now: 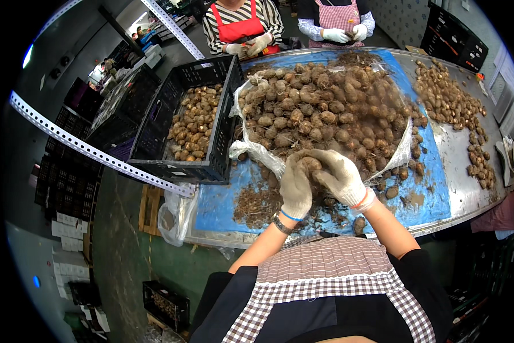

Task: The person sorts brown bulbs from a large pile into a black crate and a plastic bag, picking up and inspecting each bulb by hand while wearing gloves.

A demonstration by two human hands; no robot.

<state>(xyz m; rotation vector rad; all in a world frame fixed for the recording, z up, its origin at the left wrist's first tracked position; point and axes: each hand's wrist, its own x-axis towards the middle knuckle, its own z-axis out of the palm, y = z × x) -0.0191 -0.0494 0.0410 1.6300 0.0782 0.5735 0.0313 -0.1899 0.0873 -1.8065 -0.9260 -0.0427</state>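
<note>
Both my hands wear soiled white knit gloves and meet just in front of a big heap of small brown taro corms (325,108). Between them is one hairy taro corm (310,164). My left hand (296,191) has its fingers closed round its left side. From the right, my right hand (342,178) presses on the same corm with thumb and fingers. The undersides of my fingers are hidden. Clear plastic sheeting (262,159) edges the heap, over a blue sheet (434,194). Root scraps and soil (254,207) lie left of my hands.
A black crate (180,170) partly filled with corms stands left of the heap. More corms (448,94) lie on the metal table (460,154) at right. Two gloved co-workers stand across, another at far right. A perforated white metal bar (97,153) crosses the left side.
</note>
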